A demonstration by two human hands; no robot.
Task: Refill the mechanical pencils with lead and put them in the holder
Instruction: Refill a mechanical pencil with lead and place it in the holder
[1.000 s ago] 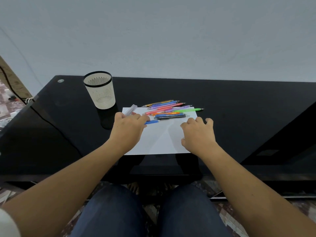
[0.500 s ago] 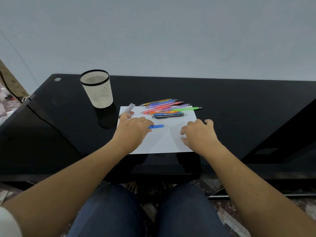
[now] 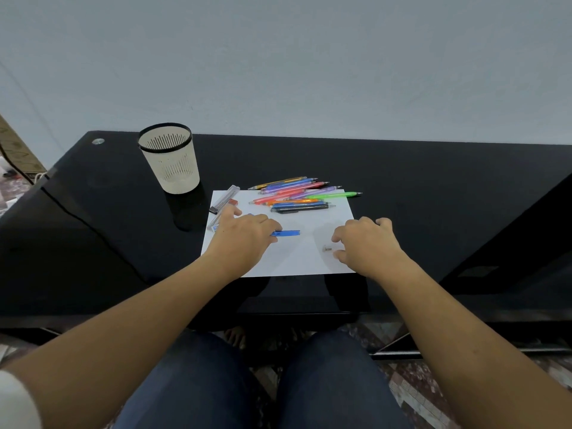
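Note:
A blue mechanical pencil (image 3: pixel 288 233) lies on the white paper sheet (image 3: pixel 303 264), and my left hand (image 3: pixel 244 239) grips its left end with curled fingers. My right hand (image 3: pixel 368 246) rests on the paper's right part with its fingers loosely curled and nothing in them. A small metal cap (image 3: pixel 327 249) lies on the paper just left of its thumb. Several coloured mechanical pencils (image 3: pixel 297 193) lie in a pile at the paper's far edge. Clear lead cases (image 3: pixel 227 196) lie at the paper's far left corner. The cream slotted holder (image 3: pixel 168 159) stands upright at the back left.
The black glossy table (image 3: pixel 433 187) runs up to a pale wall. A small red piece (image 3: pixel 233 201) lies beside the lead cases. My legs are below the table's front edge. A cable (image 3: pixel 18 168) and clutter lie on the floor at far left.
My left hand has drawn the blue pencil away from the pile toward me. My right hand has slid slightly nearer, and the small metal cap now shows on the paper beside its thumb.

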